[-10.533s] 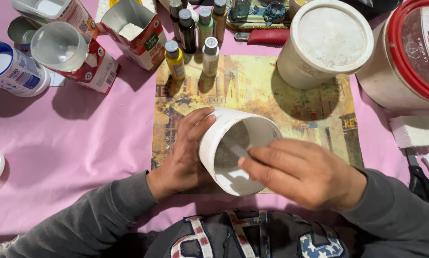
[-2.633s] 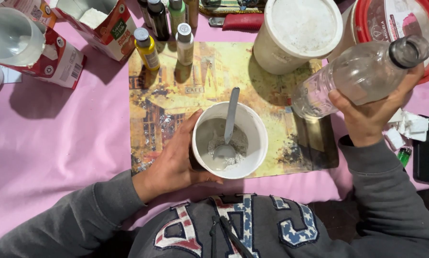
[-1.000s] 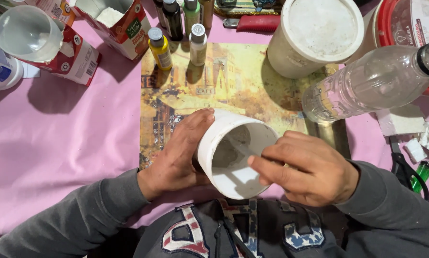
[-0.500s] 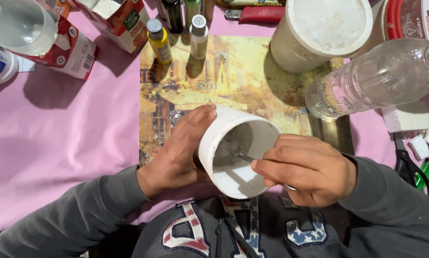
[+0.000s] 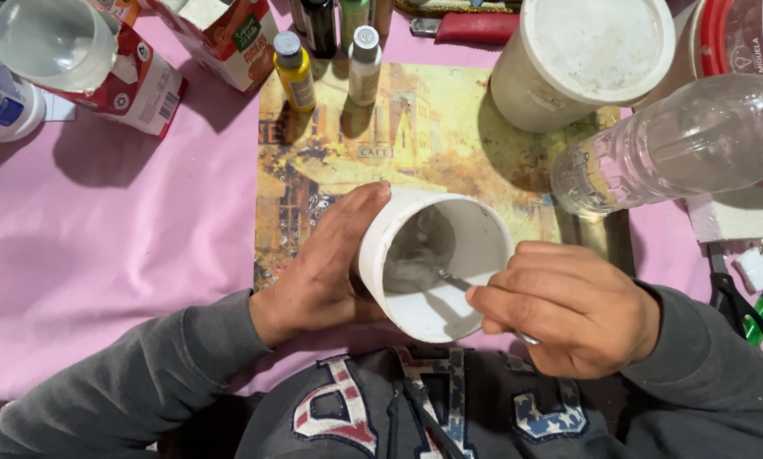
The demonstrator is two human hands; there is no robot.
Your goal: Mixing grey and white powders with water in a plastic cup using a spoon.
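Spoon handle vanishes inside the right hand, its bowl blurred in the grey mix down the cup. Left hand fingers hide behind the cup wall. Bottle neck runs off the right edge; the red-lidded tub is cropped too.

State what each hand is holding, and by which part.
The left hand grips the tilted white plastic cup around its outer side wall. The right hand holds a thin metal spoon by its handle.
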